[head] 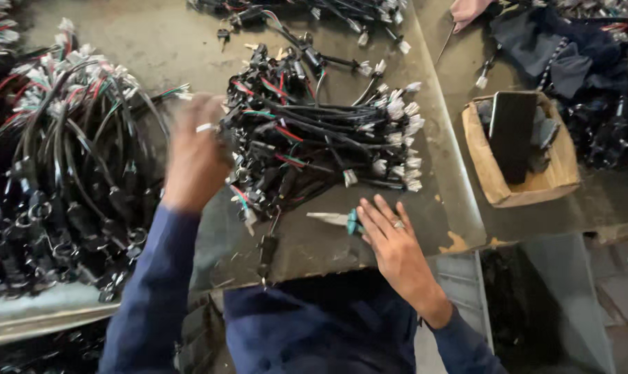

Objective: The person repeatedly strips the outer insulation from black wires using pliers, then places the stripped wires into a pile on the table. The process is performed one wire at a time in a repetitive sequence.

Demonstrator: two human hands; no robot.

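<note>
Two hands: left (195,156) gripping cables (314,142).

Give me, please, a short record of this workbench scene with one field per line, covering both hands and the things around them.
left hand: blurred, against the middle bundle of black cable assemblies; grip unclear
right hand: flat and open, fingertips at a teal-handled pair of pliers
left pile of cables: heaped beside the left hand
cardboard box: right of the bench, holds a dark flat object
another person's hand: top edge
workbench: worn grey surface
</note>
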